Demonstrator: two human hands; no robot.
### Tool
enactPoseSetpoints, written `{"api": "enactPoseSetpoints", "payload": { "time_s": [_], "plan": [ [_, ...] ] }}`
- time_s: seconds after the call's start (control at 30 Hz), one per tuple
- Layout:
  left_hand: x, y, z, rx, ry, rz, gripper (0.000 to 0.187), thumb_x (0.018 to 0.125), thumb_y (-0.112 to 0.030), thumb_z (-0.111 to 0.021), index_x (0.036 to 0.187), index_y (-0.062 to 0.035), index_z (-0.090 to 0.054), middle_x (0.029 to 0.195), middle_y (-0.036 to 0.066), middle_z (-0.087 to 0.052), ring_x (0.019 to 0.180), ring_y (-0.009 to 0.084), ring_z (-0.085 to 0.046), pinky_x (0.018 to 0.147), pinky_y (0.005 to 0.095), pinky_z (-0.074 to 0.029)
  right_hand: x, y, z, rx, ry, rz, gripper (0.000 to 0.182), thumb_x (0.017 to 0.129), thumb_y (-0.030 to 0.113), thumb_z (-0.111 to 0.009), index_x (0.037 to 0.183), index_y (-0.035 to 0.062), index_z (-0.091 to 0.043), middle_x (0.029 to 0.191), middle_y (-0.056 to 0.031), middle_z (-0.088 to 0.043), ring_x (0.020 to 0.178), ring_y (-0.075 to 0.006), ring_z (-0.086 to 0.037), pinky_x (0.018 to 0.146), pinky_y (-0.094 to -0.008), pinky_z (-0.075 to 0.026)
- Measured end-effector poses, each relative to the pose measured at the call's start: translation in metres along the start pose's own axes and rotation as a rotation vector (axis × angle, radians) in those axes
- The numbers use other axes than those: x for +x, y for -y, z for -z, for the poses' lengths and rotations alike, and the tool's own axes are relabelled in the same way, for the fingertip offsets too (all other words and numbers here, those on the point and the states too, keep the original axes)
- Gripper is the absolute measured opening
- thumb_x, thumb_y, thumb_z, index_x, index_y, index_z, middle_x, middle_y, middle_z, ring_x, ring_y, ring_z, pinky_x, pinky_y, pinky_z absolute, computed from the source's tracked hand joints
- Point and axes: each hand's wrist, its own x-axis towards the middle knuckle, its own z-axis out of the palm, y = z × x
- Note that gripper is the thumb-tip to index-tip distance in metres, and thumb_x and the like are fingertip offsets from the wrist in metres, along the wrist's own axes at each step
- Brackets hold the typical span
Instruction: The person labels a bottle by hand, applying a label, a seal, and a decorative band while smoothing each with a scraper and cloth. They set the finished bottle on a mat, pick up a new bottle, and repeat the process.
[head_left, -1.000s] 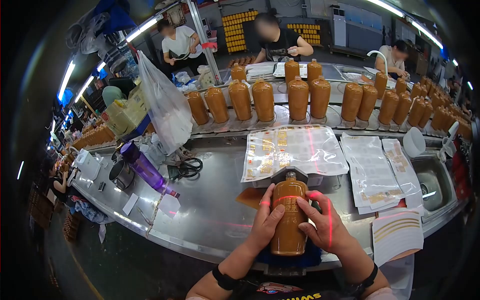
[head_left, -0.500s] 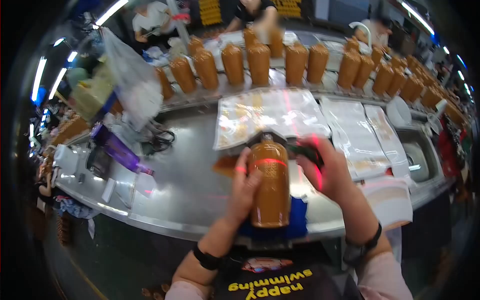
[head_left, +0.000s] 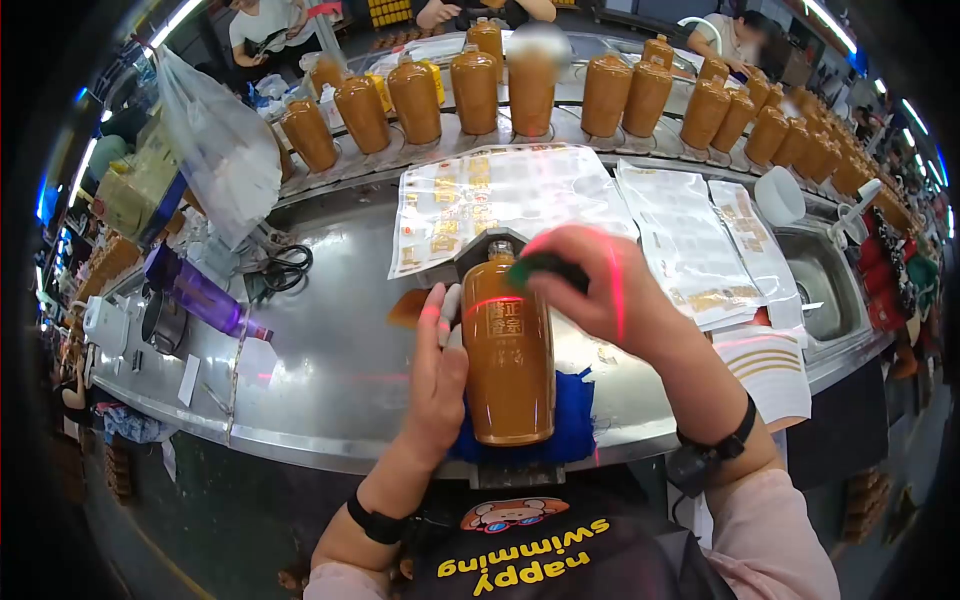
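A glossy brown bottle (head_left: pixel 508 370) with a gold square of characters lies in front of me, its neck pointing away. A grey bracket (head_left: pixel 460 268) surrounds its neck, and blue cloth (head_left: pixel 572 415) shows under its base. My left hand (head_left: pixel 435 375) is along the bottle's left side, fingers stretched out. Closed around a dark green pad (head_left: pixel 550 268), my right hand (head_left: pixel 590 290) is over the bottle's right shoulder. A red laser line crosses the bottle and both hands.
Brown bottles (head_left: pixel 475 95) line the conveyor (head_left: pixel 340 180) at the back. Printed sheets (head_left: pixel 500 190) lie beyond the bracket, more to the right beside a sink (head_left: pixel 835 290). A purple bottle (head_left: pixel 205 305) and black cable (head_left: pixel 285 270) are at left. Several people sit across.
My right hand has moved left with the green pad, onto the bottle's shoulder. My left hand's fingers have straightened beside the bottle. The bottle's gold characters now face up clearly; the view has shifted.
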Motion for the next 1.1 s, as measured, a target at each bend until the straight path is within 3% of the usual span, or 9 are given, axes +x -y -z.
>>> {"api": "enactPoseSetpoints", "payload": {
  "time_s": [0.2, 0.4, 0.47, 0.6, 0.7, 0.8, 0.9, 1.0, 1.1],
  "plan": [
    [0.003, -0.022, 0.021, 0.810, 0.215, -0.446, 0.079, 0.093, -0.064, -0.042, 0.138, 0.0008, -0.049, 0.125, 0.016, -0.061, 0.129, 0.0325, -0.044, 0.116, 0.0493, -0.018, -0.004, -0.001, 0.006, 0.164, -0.002, -0.340, 0.020, 0.086, 0.012, -0.067, 0.102, 0.0007, -0.065, 0.085, -0.0069, -0.069, 0.076, -0.0108, -0.062, 0.069, -0.0274, -0.051],
    [-0.040, -0.009, 0.020, 0.638, 0.081, -0.281, 0.089, 0.082, -0.055, -0.067, 0.143, 0.0022, -0.036, 0.130, 0.020, -0.054, 0.129, 0.0386, -0.041, 0.112, 0.0558, -0.022, 0.029, 0.003, -0.012, 0.054, 0.324, -0.048, 0.023, 0.082, 0.017, -0.066, 0.099, 0.0023, -0.065, 0.082, -0.0173, -0.066, 0.073, -0.0288, -0.067, 0.068, -0.0362, -0.053],
    [-0.056, -0.009, 0.009, 0.675, 0.050, -0.125, 0.094, 0.080, -0.050, -0.073, 0.145, 0.0031, -0.031, 0.134, 0.022, -0.049, 0.127, 0.0401, -0.042, 0.112, 0.0567, -0.022, 0.046, -0.002, -0.021, -0.149, 0.056, -0.021, 0.018, 0.081, 0.014, -0.066, 0.095, 0.0023, -0.063, 0.081, -0.0193, -0.064, 0.076, -0.0376, -0.064, 0.069, -0.0405, -0.052],
    [-0.064, -0.006, 0.012, 0.812, 0.022, -0.161, 0.098, 0.077, -0.044, -0.077, 0.145, 0.0074, -0.028, 0.132, 0.024, -0.048, 0.126, 0.0421, -0.042, 0.112, 0.0583, -0.021, 0.040, 0.022, -0.029, 0.003, 0.389, 0.192, 0.018, 0.079, 0.012, -0.068, 0.095, 0.0037, -0.063, 0.084, -0.0176, -0.065, 0.078, -0.0359, -0.065, 0.069, -0.0430, -0.052],
    [-0.065, -0.005, 0.017, 0.806, 0.025, -0.167, 0.098, 0.077, -0.043, -0.077, 0.144, 0.0092, -0.029, 0.133, 0.024, -0.048, 0.127, 0.0410, -0.042, 0.112, 0.0580, -0.020, 0.034, 0.016, -0.026, -0.337, 0.035, 0.153, 0.020, 0.077, 0.015, -0.072, 0.095, 0.0101, -0.066, 0.081, -0.0099, -0.063, 0.076, -0.0303, -0.062, 0.067, -0.0391, -0.049],
    [-0.063, -0.006, 0.022, 0.753, 0.036, -0.152, 0.097, 0.079, -0.051, -0.073, 0.145, 0.0067, -0.030, 0.136, 0.024, -0.048, 0.130, 0.0381, -0.041, 0.112, 0.0581, -0.020, -0.012, 0.038, -0.027, -0.276, 0.199, 0.401, 0.024, 0.074, 0.013, -0.077, 0.097, 0.0137, -0.068, 0.076, -0.0038, -0.059, 0.070, -0.0228, -0.057, 0.062, -0.0335, -0.042],
    [-0.060, -0.010, 0.038, 0.683, 0.074, -0.259, 0.087, 0.086, -0.061, -0.060, 0.143, 0.0013, -0.039, 0.137, 0.021, -0.050, 0.132, 0.0361, -0.040, 0.113, 0.0563, -0.019, -0.032, 0.035, -0.011, 0.308, 0.290, 0.145, 0.018, 0.075, 0.011, -0.075, 0.091, 0.0111, -0.068, 0.074, -0.0047, -0.056, 0.061, -0.0224, -0.055, 0.057, -0.0350, -0.040],
    [-0.027, -0.022, 0.047, 0.749, 0.284, -0.353, 0.077, 0.091, -0.065, -0.045, 0.140, -0.0051, -0.049, 0.138, 0.014, -0.052, 0.132, 0.0343, -0.040, 0.115, 0.0528, -0.018, -0.048, 0.030, 0.005, 0.248, 0.129, -0.199, 0.020, 0.078, 0.007, -0.072, 0.097, 0.0055, -0.068, 0.072, -0.0065, -0.059, 0.064, -0.0237, -0.058, 0.056, -0.0338, -0.043],
    [0.016, -0.009, 0.047, 0.696, 0.226, -0.385, 0.068, 0.095, -0.062, -0.040, 0.134, -0.0075, -0.056, 0.129, 0.009, -0.060, 0.129, 0.0315, -0.044, 0.114, 0.0495, -0.019, -0.032, 0.035, 0.015, 0.186, 0.163, -0.203, 0.016, 0.077, 0.007, -0.071, 0.092, 0.0041, -0.067, 0.075, -0.0099, -0.063, 0.065, -0.0282, -0.060, 0.057, -0.0361, -0.046]
  ]
}}
